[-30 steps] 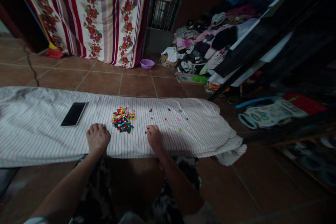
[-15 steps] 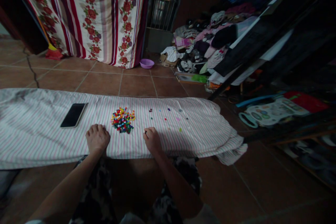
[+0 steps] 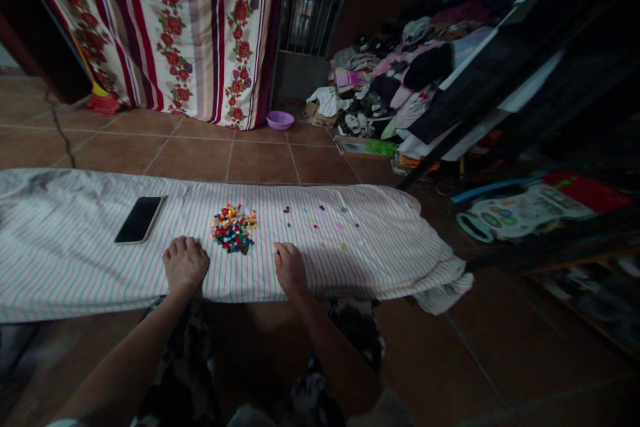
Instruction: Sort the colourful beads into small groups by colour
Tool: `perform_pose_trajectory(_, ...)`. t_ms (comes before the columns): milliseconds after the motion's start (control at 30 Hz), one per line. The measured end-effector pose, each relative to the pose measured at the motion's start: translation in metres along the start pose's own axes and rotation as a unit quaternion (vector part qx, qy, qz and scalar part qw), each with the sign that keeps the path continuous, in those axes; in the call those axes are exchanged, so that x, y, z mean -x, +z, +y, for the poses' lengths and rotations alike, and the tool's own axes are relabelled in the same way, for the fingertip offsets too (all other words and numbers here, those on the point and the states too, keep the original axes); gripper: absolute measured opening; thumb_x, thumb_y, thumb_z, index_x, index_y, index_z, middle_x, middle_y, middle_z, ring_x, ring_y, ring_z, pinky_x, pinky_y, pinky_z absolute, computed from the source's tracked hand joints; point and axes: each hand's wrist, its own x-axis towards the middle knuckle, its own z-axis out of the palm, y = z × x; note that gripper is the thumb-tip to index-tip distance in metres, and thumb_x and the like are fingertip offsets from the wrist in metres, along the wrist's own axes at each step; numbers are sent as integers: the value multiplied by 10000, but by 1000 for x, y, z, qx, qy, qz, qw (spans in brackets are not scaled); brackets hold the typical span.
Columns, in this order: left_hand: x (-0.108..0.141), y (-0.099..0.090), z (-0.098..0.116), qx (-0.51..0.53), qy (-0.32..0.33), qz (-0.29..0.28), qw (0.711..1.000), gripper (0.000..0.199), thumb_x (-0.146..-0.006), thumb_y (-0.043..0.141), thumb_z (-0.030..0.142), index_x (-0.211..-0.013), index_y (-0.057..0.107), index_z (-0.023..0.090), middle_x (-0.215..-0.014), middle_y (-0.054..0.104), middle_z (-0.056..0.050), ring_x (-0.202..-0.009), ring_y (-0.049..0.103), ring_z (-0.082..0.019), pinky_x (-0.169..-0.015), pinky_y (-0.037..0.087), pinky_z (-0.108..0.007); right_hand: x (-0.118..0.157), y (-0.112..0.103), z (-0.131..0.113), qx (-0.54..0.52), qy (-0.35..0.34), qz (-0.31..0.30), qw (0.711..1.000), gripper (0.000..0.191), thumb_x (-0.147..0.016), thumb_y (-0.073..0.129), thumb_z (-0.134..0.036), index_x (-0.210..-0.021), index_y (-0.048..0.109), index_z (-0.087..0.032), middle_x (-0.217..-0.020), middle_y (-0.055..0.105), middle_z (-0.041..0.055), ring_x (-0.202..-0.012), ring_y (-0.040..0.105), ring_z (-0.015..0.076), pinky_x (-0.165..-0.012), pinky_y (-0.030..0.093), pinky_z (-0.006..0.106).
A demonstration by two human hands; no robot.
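A mound of small multicoloured pieces (image 3: pixel 233 229) lies on the striped cloth (image 3: pixel 190 203). My left hand (image 3: pixel 185 263) rests on the cloth between the mound and a dark-screened phone (image 3: pixel 140 219), fingers lying flat and nothing visible in them. To the right of the mound, my right hand (image 3: pixel 290 268) is closed, thumb and fingertips together; whatever is between them is too small to name. Beyond it, small pieces are spread out in loose groups, among them a red one (image 3: pixel 315 227), a green one (image 3: pixel 343 247) and a pink one (image 3: pixel 339 227).
Past the cloth, a purple basin (image 3: pixel 280 121) stands on the tiled floor near a floral curtain (image 3: pixel 200 33). A heap of clothes (image 3: pixel 385 80) lies at the back right. A dark slanted frame and a pale toy panel (image 3: pixel 505 210) are at the right.
The dark piece that showed at my right fingertips is now barely visible. My right hand has shifted very slightly; my left hand stays in place.
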Motion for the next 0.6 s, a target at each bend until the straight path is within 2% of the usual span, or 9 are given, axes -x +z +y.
perform_pose_trajectory(400, 0, 2, -1, 5, -3, 10, 1000, 275, -881, 338, 296, -936, 552, 131, -971, 563, -131, -954, 490, -263, -811, 325, -388, 1, 8, 9, -44, -14, 40, 998, 226, -864, 518, -175, -1037, 663, -181, -1038, 613, 96, -987, 566, 200, -888, 462, 328)
perform_pose_trajectory(600, 0, 2, -2, 4, 1, 8, 1000, 259, -871, 352, 295, -936, 545, 135, -983, 564, -130, -956, 492, -265, -813, 322, -385, -1, 3, 6, -55, -11, 70, 996, 209, -873, 521, -200, -1008, 679, -182, -1046, 623, 95, -991, 581, 201, -895, 465, 325)
